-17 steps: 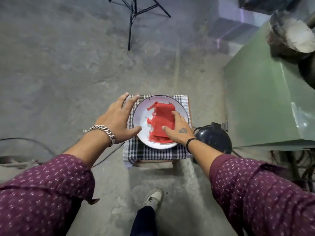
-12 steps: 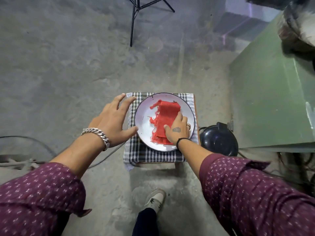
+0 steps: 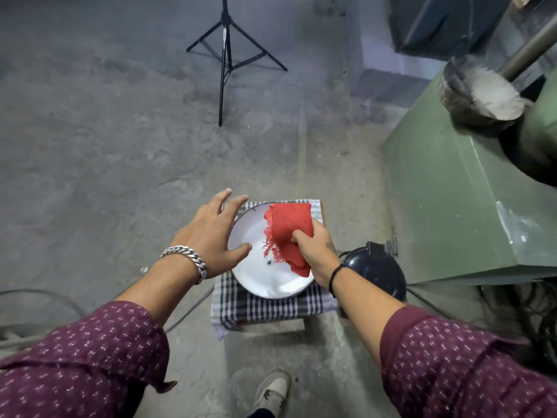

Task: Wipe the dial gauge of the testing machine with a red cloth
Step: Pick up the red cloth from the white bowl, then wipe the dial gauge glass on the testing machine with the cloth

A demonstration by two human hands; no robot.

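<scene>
- My right hand (image 3: pixel 315 245) is closed in a grip on the one red cloth (image 3: pixel 288 233), with the cloth bunched between thumb and fingers and its frayed edge hanging over the plate.
- My left hand (image 3: pixel 212 236) is spread wide and holds nothing; its thumb reaches over the left rim of the plate.
- I count one white plate (image 3: pixel 265 279), dark-rimmed, with a few dark specks on it.
- The plate sits on one checked cloth (image 3: pixel 265 309) that covers a small stool.
- One silver chain bracelet (image 3: pixel 188 259) is on my left wrist, one thin black band (image 3: pixel 334 277) on my right.
- Just right of the stool, one round black object (image 3: pixel 376 271) lies on the concrete floor (image 3: pixel 105 146).
- Farther right stands the green machine body (image 3: pixel 452 206); I cannot make out the dial gauge.
- One black tripod (image 3: pixel 226 55) stands well beyond.
</scene>
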